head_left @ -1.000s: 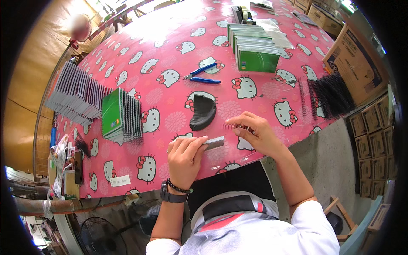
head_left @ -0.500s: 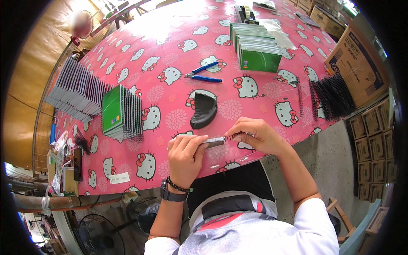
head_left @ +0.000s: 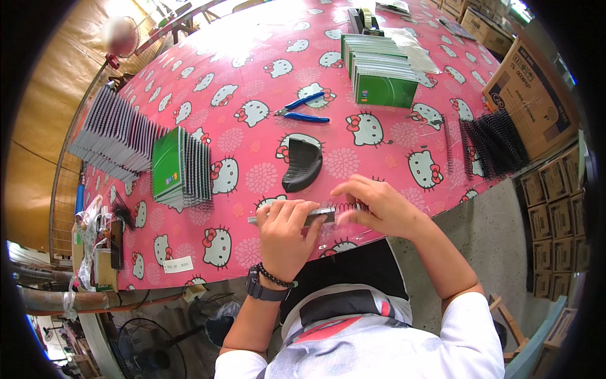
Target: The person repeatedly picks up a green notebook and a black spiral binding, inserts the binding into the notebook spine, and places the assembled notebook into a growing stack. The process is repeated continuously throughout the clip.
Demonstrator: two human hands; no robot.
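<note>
My left hand [head_left: 285, 228] is closed around a small notebook [head_left: 322, 216], held edge-on near the table's front edge. A dark spiral binding coil [head_left: 344, 206] sticks out to the right from the notebook's end. Curled loosely about that coil is my right hand [head_left: 385, 208], its thumb below and fingers above; the coil's far end is hidden under it. Just beyond the hands lies a black curved, ribbed block [head_left: 303, 165]. Farther off rest blue-handled nippers [head_left: 305, 115] with their handles spread.
Bound green notebooks [head_left: 169, 161] are stacked at the left. More green notebooks [head_left: 385, 88] stand in a row at the far right, near a tape dispenser [head_left: 365, 22]. A heap of black coils [head_left: 495, 145] lies by a cardboard box [head_left: 530, 95]. A white label [head_left: 178, 264] lies front left.
My right fingers have spread from a tight pinch at the notebook's end and shifted slightly right. More coil shows between the hands. My left hand has moved slightly right with the notebook.
</note>
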